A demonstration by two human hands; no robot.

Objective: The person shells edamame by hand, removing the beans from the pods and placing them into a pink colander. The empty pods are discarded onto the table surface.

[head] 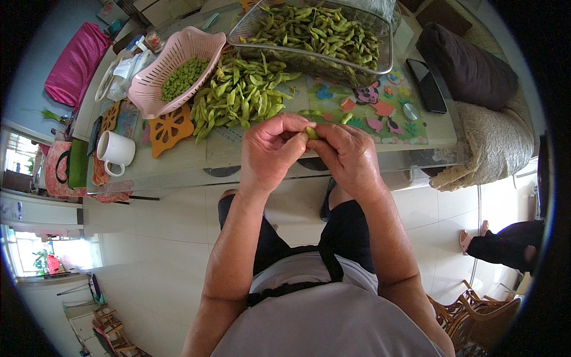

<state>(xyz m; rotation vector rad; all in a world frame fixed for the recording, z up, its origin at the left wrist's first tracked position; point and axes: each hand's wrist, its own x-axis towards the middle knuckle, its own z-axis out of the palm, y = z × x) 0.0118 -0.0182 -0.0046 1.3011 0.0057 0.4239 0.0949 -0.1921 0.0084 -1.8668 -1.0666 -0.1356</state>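
My left hand (275, 145) and my right hand (345, 149) meet over the near edge of the glass-topped table. Between their thumbs and forefingers they pinch a green soybean pod (311, 132). Just beyond my left hand lies a heap of flattened green pods (241, 96). A pink plastic basket (147, 85) at the left holds shelled green soybeans (185, 79). At the back, a metal mesh basket (308, 56) is filled with plump pods (321, 33). One loose pod (345, 118) rests on the table behind my right hand.
A white mug (116, 149) stands near the table's left edge, beside an orange cutout trivet (169, 131). A black smartphone (426, 85) lies at the right. Beyond it is a sofa arm with a dark cushion (466, 67). Another person's dark-clothed leg (504, 245) shows at far right.
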